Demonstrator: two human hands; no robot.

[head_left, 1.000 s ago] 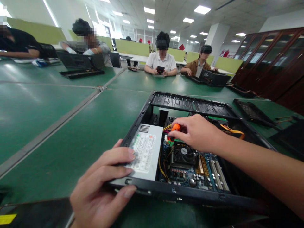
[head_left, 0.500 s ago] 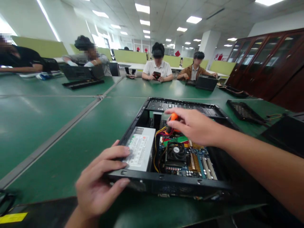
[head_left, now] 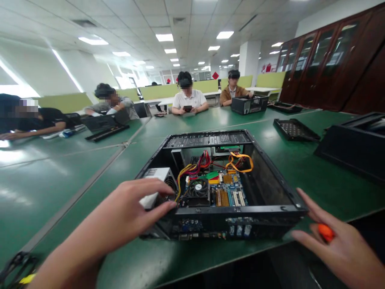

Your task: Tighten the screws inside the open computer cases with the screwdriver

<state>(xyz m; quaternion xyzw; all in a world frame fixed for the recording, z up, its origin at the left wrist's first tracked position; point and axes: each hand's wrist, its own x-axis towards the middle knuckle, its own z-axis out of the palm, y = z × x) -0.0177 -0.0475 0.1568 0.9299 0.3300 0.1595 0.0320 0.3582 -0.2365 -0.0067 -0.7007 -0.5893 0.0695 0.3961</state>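
A black computer case (head_left: 261, 214) lies on its side, its top side uncovered, showing a motherboard (head_left: 225, 180), a black cooling fan (head_left: 197, 188) and bundled cables (head_left: 197, 162). The silver power supply (head_left: 159, 173) sits at its left, partly hidden by my left hand (head_left: 132, 204). My left hand is bent over the near left corner, thumb and forefinger gripping the case's near rim. At the near right corner, my right hand (head_left: 337, 237) holds a screwdriver (head_left: 326, 232) in its palm; only the orange handle shows. Its forefinger and thumb reach out to the case's corner.
A dark case (head_left: 355, 144) and a perforated black panel (head_left: 296, 129) lie on the green table (head_left: 144, 156) at the right. Several people sit across the table, one with another computer case (head_left: 249, 105). Dark tools (head_left: 19, 263) lie at the near left.
My right hand has withdrawn with the screwdriver from inside the case to its near right corner. The case has turned to sit squarer, and my left hand has shifted along its near left corner.
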